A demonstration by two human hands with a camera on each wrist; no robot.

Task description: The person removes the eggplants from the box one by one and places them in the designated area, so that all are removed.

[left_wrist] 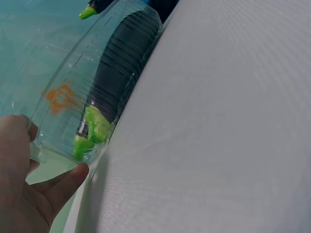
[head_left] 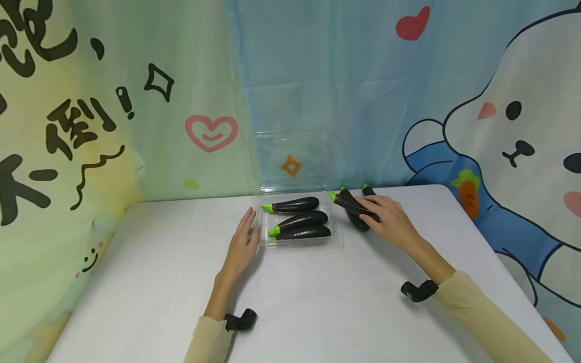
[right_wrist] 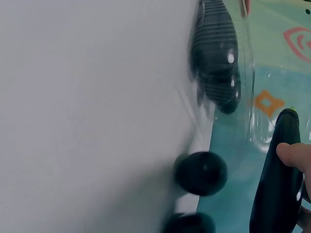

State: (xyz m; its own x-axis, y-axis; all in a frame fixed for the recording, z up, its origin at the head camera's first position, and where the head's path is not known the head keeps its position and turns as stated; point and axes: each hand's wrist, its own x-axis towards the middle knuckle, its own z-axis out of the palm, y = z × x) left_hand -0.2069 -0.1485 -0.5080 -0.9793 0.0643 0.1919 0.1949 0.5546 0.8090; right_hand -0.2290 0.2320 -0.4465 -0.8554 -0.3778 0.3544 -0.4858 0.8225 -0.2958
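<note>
The left hand (head_left: 242,245) reached forward from the near side, fingers extended against the left side of a clear plastic clamshell box (head_left: 301,243) with its lid raised. The right hand (head_left: 388,217) stretched in from the right, pinching a dark eggplant (head_left: 348,203) right of the box, above two loose eggplants (head_left: 357,221). Three more eggplants (head_left: 303,220) lay inside. The white table (head_left: 317,302) met a cartoon-printed curtain (head_left: 290,65) whose left part bore black Chinese characters (head_left: 72,123), including "倒".

Bare hands (head_left: 240,248), beige sleeves (head_left: 487,316), black elbow-shaped wrist cameras (head_left: 418,291).
</note>
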